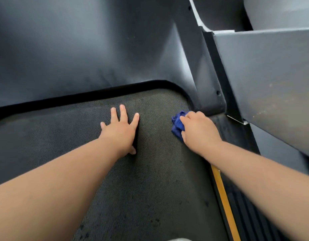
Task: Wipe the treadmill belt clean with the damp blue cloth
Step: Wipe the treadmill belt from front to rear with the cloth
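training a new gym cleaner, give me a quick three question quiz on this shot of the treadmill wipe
1. Which hand grips the blue cloth? A) left B) right C) both
2. True or false: the left hand lies flat, fingers spread, on the treadmill belt.
3. Fill in: the strip along the belt's right edge is coloured ____.
Key: 1 B, the right hand. 2 true. 3 yellow.

A workout space is suggested, gym or home cannot be told: a treadmill is seen up close, its textured black belt bordered by a grey motor cover, a yellow strip and a ribbed side rail.
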Tool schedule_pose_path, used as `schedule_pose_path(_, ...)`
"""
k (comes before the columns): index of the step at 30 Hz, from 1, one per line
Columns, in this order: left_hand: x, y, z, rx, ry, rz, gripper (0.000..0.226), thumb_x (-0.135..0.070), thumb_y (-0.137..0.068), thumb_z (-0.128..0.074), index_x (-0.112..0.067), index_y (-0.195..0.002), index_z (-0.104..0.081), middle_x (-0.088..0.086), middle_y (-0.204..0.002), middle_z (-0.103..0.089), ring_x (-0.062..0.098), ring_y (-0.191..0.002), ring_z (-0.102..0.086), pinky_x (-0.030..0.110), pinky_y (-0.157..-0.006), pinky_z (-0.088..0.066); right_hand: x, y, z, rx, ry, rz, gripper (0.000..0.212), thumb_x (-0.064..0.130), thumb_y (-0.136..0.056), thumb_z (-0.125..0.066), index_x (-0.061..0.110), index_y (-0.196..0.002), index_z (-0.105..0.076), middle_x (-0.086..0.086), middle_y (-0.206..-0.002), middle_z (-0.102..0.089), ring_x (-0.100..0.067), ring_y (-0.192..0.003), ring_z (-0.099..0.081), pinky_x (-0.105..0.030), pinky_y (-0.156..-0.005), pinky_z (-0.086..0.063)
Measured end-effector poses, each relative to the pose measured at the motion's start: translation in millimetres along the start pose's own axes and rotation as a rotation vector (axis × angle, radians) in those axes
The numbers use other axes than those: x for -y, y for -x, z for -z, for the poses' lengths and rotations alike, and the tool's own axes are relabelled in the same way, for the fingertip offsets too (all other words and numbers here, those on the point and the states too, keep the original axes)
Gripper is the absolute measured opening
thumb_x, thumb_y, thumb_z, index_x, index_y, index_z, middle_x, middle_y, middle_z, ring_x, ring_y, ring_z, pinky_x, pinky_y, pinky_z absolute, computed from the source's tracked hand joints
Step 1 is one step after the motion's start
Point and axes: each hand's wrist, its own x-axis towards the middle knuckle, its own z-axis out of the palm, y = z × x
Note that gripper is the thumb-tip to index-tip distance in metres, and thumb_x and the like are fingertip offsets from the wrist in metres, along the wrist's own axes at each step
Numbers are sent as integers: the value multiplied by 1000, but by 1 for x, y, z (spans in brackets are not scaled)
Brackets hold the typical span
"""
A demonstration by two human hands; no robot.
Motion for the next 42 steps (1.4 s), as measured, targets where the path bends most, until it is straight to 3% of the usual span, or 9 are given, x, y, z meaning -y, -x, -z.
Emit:
schedule_pose_path(5,0,-2,0,-12,-35,1,121,-45,-72,-78,-27,-150,13,20,-153,25,44,-141,17,66,-105,-22,12,-71,13,-210,32,160,18,9,-65,-69,12,-81,-62,-7,-86,-62,-34,-81,-53,-37,-64,-36)
schedule_pose_path(10,4,0,0,-17,-59,-3,121,-50,-71,-76,-29,-149,13,19,-153,24,42,-142,15,62,-106,-25,7,-50,14,-99,325,83,31,24,-85,-55,14,-115,-55,-3,-111,-57,-28,-103,-49,-38,-76,-35)
schedule_pose_path(15,3,1,2,-18,-62,-16,120,-50,-71,-76,-29,-149,13,20,-153,24,43,-142,15,63,-107,-27,18,-21,32,195,251,8,32,36,-85,-58,18,-111,-62,-4,-114,-59,-25,-109,-50,-34,-84,-36)
schedule_pose_path(19,2,-2,1,-23,-65,-14,121,-49,-71,-77,-28,-150,12,20,-153,24,43,-141,16,63,-106,-25,9,-58,41,9,192,28,33,34,-80,-66,19,-108,-59,0,-113,-58,-27,-109,-45,-34,-78,-31)
schedule_pose_path(22,5,-2,-2,-45,-82,-19,122,-53,-70,-76,-29,-149,13,19,-153,23,43,-142,14,61,-106,-28,15,-64,28,-24,282,60,25,21,-87,-52,16,-112,-54,1,-112,-57,-26,-108,-44,-35,-75,-27)
schedule_pose_path(31,13,1,-3,-83,-90,-39,119,-57,-71,-73,-33,-149,14,15,-155,22,37,-144,11,55,-106,-35,5,16,18,265,219,59,32,39,-80,-60,20,-106,-59,1,-107,-59,-24,-102,-51,-31,-73,-34)
schedule_pose_path(36,12,9,-9,-168,-4,-70,111,-61,-73,-68,-39,-148,10,13,-157,13,34,-145,4,55,-110,-28,-5,30,25,171,-381,-189,33,34,-78,-69,24,-109,-68,-2,-103,-69,-22,-100,-62,-30,-86,-48)
schedule_pose_path(40,-23,29,-14,-320,227,-291,109,-60,-72,-69,-52,-143,14,9,-158,-6,33,-140,-26,44,-110,-32,-1,55,16,135,-1282,-529,36,19,-86,-66,24,-121,-63,2,-114,-64,-11,-98,-64,-30,-86,-54)
schedule_pose_path(42,-54,27,-17,-400,190,-464,100,-58,-74,-67,-48,-147,0,11,-159,-7,33,-140,-27,37,-111,-28,-12,70,13,-32,-1230,-618,29,9,-89,-58,29,-107,-66,2,-108,-67,-9,-85,-66,-30,-76,-57)
